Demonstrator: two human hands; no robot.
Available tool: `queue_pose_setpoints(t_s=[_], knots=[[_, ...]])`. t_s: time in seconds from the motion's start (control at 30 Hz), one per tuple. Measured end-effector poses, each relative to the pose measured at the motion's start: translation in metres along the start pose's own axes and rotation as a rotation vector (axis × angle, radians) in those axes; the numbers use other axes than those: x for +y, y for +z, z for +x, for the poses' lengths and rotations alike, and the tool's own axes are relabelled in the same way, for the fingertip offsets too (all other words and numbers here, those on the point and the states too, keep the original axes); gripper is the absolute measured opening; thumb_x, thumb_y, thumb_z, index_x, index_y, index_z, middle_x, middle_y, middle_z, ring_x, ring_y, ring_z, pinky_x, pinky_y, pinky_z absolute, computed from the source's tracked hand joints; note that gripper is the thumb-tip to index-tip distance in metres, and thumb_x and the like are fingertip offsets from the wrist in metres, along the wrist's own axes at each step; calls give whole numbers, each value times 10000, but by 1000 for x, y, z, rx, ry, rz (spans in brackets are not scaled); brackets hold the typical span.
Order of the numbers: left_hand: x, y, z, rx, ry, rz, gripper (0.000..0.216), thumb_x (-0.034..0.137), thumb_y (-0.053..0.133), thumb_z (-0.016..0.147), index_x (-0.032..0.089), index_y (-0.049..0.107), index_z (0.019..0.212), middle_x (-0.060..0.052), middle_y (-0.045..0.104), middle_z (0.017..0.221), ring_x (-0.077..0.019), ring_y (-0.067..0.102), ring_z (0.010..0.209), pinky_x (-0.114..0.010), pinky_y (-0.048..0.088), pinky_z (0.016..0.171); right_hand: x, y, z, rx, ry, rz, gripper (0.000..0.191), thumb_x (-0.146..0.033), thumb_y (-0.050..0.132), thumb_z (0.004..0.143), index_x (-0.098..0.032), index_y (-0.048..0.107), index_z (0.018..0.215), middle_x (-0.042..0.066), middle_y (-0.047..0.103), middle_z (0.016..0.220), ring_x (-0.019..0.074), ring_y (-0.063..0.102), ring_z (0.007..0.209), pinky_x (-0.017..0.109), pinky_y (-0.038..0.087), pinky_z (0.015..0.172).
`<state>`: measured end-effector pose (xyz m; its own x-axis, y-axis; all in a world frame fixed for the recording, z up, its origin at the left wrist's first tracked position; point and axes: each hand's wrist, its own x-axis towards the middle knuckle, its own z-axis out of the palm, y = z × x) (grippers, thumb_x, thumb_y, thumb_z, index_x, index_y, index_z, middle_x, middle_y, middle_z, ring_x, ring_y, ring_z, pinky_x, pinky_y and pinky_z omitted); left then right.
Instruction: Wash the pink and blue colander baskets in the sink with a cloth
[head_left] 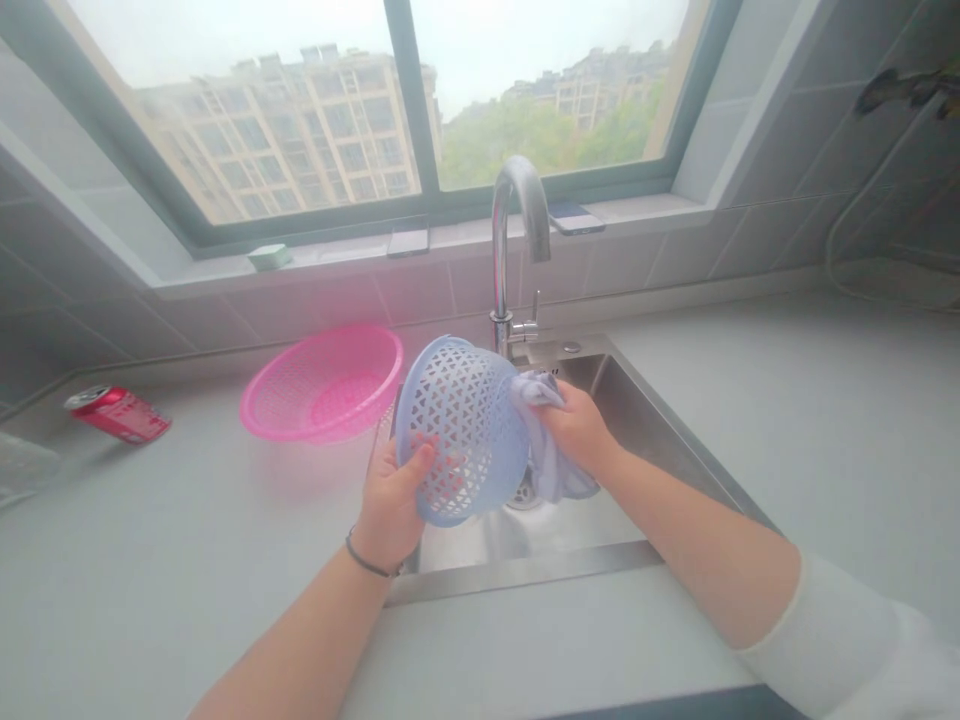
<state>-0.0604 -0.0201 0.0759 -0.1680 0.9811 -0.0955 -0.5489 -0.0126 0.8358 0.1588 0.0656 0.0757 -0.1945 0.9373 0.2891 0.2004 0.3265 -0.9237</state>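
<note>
A wide window [420, 110] fills the top of the view, with a tall beige apartment block and green trees outside. Below it runs a grey tiled wall [420, 295] with a sill holding a green sponge [270, 257] and a dark flat phone [576, 218]. A light grey table [187, 560] spreads across the lower view, with a stainless steel sink [645, 430] set into it. A chrome gooseneck faucet [514, 200] rises behind the sink.

On the table, just left of the sink, sits a round pink perforated plastic basket [322, 385]. Farther left, a red aluminium can [118, 414] lies on its side.

Above the sink, a pale blue perforated plastic basket [461, 430] is tilted on edge, its hollow facing the left hand [390, 500]. That hand grips the basket's lower rim, while the right hand [577, 430] presses a crumpled pale blue cloth [547, 450] against its outer wall. The hands stand apart, with the basket between them, and both are clamped on their holds. The cloth's loose end hangs over the sink's drain [525, 490]. A thin dark bracelet [366, 556] circles the left wrist, and a white sleeve [840, 640] covers the right forearm near the elbow.
</note>
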Motion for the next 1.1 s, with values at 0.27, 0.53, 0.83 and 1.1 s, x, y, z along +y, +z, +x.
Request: queue_pose_setpoints(t_s=[0.27, 0.53, 0.83, 1.1], knots=[[-1, 1, -2, -16, -24, 114, 455, 413, 966, 596, 169, 664, 834, 14, 696, 674, -171, 709, 593, -272, 601, 521, -2, -5, -4, -84, -84, -14, 232, -386, 654, 841, -168, 695, 910, 39, 689, 828, 184, 598, 768, 297, 453, 692], [0, 2, 0, 13, -12, 80, 460, 402, 967, 601, 174, 655, 849, 21, 698, 675, -159, 705, 588, -248, 585, 514, -9, 5, -13, -226, -134, 34, 195, -377, 672, 813, -182, 676, 828, 10, 658, 740, 159, 579, 695, 283, 464, 674], [2, -2, 1, 49, 41, -21, 421, 349, 951, 628, 187, 656, 880, 16, 710, 701, -162, 715, 610, -243, 587, 529, 0, 1, -8, -236, -191, -23, 201, -357, 638, 836, -166, 690, 867, 18, 674, 758, 155, 583, 697, 275, 456, 662], [9, -4, 3, 33, 78, -88, 355, 335, 942, 644, 195, 687, 848, 19, 717, 687, -143, 700, 600, -224, 577, 532, 5, -9, 1, -33, -135, -71, 238, -381, 599, 870, -167, 688, 926, 41, 699, 843, 183, 607, 771, 304, 471, 708]])
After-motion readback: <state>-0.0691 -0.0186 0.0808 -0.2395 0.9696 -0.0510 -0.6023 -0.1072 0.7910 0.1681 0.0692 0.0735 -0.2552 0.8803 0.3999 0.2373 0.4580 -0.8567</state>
